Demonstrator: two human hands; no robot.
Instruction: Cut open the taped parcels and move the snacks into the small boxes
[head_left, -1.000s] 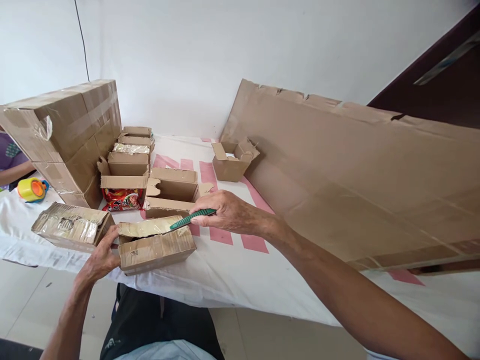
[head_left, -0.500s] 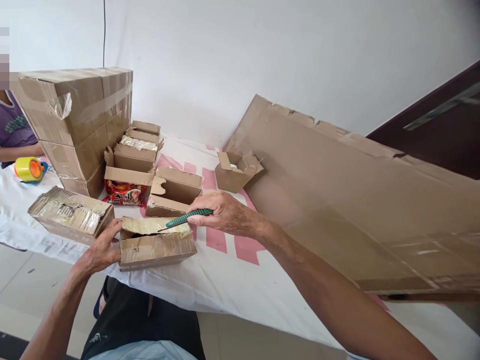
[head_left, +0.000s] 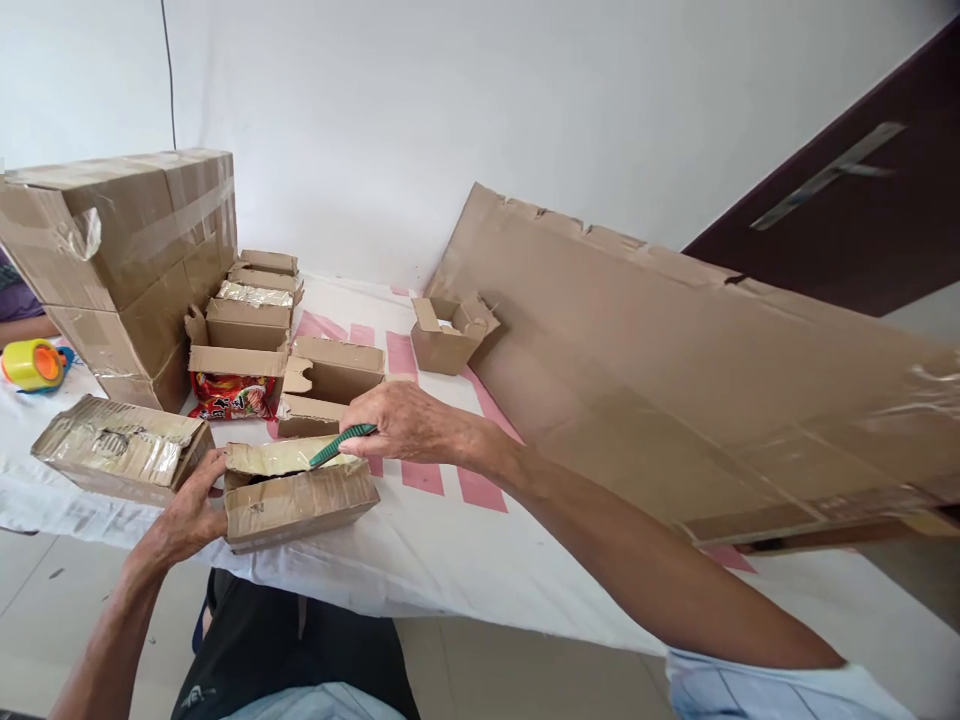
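A small taped cardboard box (head_left: 300, 510) sits near the table's front edge, with a dark gap along its top between the flaps. My left hand (head_left: 187, 510) grips the box's left end, thumb at the front side and fingers behind. In my right hand (head_left: 397, 425) is a green ribbed-handled utility knife (head_left: 341, 445), pointing down and left. Its tip meets the gap in the box top, and the blade itself is hidden there. Close to my left hand lies another taped carton (head_left: 112, 450), with its top closed.
Open small boxes (head_left: 334, 375) stand behind, beside a red food packet (head_left: 232, 396). A large carton stack (head_left: 142, 270) rises at the left, near a yellow tape roll (head_left: 31, 365). A big cardboard sheet (head_left: 637, 380) leans on the right. Another person's arm (head_left: 26, 330) shows far left.
The knife tip has moved slightly left along the gap and gone lower, so its blade no longer shows. My view has turned a little to the right. Both hands keep their holds.
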